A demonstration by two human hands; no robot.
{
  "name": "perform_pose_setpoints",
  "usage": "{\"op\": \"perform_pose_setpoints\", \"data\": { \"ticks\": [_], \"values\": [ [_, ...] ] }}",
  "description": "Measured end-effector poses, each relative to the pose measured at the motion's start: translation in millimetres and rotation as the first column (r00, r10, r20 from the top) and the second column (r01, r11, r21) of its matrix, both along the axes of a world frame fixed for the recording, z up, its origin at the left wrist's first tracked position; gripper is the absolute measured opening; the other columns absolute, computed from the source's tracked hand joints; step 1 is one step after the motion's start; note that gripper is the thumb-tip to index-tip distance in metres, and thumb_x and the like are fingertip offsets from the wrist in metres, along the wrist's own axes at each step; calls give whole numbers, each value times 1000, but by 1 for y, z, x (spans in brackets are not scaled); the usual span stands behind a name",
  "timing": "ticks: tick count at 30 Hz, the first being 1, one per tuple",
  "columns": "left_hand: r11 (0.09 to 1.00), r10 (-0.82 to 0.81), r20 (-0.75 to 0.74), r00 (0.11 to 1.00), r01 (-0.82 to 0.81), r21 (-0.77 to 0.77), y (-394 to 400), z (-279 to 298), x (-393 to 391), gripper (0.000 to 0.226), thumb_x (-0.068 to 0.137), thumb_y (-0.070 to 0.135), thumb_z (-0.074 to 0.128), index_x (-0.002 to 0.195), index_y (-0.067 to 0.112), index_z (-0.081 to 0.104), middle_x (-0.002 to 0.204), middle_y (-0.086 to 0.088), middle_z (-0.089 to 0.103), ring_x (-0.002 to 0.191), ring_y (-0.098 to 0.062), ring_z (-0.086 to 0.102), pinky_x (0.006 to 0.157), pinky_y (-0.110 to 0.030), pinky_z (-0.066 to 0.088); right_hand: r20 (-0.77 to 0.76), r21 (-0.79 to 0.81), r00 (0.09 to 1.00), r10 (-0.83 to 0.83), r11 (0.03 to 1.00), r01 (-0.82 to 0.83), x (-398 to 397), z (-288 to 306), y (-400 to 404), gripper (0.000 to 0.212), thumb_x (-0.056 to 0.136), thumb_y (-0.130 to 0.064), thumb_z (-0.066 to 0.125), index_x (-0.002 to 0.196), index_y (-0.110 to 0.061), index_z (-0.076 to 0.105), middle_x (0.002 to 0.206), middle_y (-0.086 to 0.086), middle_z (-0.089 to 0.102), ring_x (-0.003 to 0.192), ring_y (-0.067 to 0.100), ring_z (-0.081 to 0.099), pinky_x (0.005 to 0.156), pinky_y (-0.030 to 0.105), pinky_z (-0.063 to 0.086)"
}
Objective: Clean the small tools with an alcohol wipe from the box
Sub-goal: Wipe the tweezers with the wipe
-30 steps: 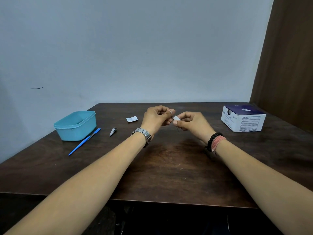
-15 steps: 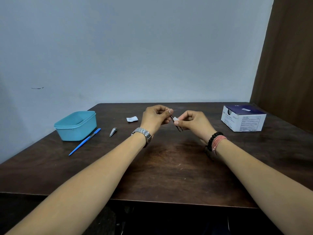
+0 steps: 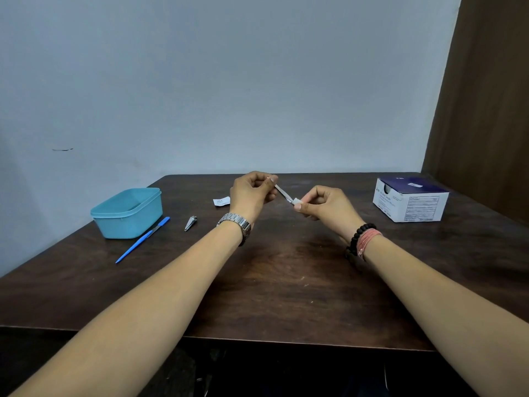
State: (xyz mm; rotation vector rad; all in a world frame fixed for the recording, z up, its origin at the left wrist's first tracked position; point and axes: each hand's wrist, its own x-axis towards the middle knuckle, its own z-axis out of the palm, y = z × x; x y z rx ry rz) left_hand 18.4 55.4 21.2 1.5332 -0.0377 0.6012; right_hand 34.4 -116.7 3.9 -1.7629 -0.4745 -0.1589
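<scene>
My left hand (image 3: 252, 193) pinches one end of a thin metal tool, probably tweezers (image 3: 282, 192), held above the table's far middle. My right hand (image 3: 326, 206) pinches a small white alcohol wipe (image 3: 296, 200) folded round the tool's lower tip. A silver nail clipper (image 3: 191, 223) and a blue-handled tool (image 3: 143, 239) lie on the table to the left. The white and purple wipe box (image 3: 409, 199) stands at the far right.
A teal plastic container (image 3: 126, 213) sits at the far left beside the blue-handled tool. A torn white wipe wrapper (image 3: 221, 201) lies behind my left hand. The dark wooden table (image 3: 286, 276) ends at a front edge near me; a wall stands behind it.
My hands have drawn apart. The right hand with the wipe has slid along the metal tool toward its tip, baring more of the shaft. The left hand has risen slightly.
</scene>
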Motion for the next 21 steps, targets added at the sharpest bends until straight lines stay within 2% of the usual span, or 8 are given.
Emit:
{"op": "perform_pose_setpoints", "data": {
  "ticks": [4,8,12,15,17,21],
  "values": [
    [993,81,29,996,-78,-84,4,3,2,8,88,11,68,82,8,66,69,-6,62,57,-12,60,62,-20,55,-42,54,999,-23,998,25,5,-3,-2,19,80,-5,75,72,-13,60,69,9,70,64,15,67,56,20,50],
    [992,80,43,996,-75,-104,6,3,4,9,89,10,67,80,11,66,72,-5,61,57,-10,59,62,-19,54,-24,67,998,-58,996,59,10,-6,-5,14,81,-2,74,75,-13,66,68,3,67,63,14,63,66,28,55],
    [998,-13,37,999,16,-62,1,1,4,6,90,9,66,84,9,67,73,-6,60,58,-10,59,63,-19,54,31,86,997,-73,994,70,9,-4,-5,9,80,-7,76,79,-16,72,76,1,70,68,9,63,75,25,55],
    [997,-71,24,997,71,10,-3,-3,3,9,90,8,65,83,12,69,76,-6,62,61,-10,61,65,-19,54,116,19,990,-83,996,82,7,-2,-4,6,81,-11,75,83,-17,75,78,-3,72,74,10,64,79,25,53],
    [993,-103,17,995,102,57,-5,-5,1,9,90,7,65,85,13,70,78,-5,63,64,-10,62,67,-20,55,158,-28,984,-82,996,87,5,-2,-3,9,82,-10,74,86,-17,75,78,-6,72,74,10,65,77,21,53],
    [981,-138,3,990,137,135,-10,-5,-2,10,90,6,64,87,12,71,77,-3,63,67,-12,64,72,-23,57,156,-18,984,-88,996,91,5,0,-3,17,81,-7,73,87,-23,71,81,-4,68,73,7,62,70,15,50]
  ]
}}
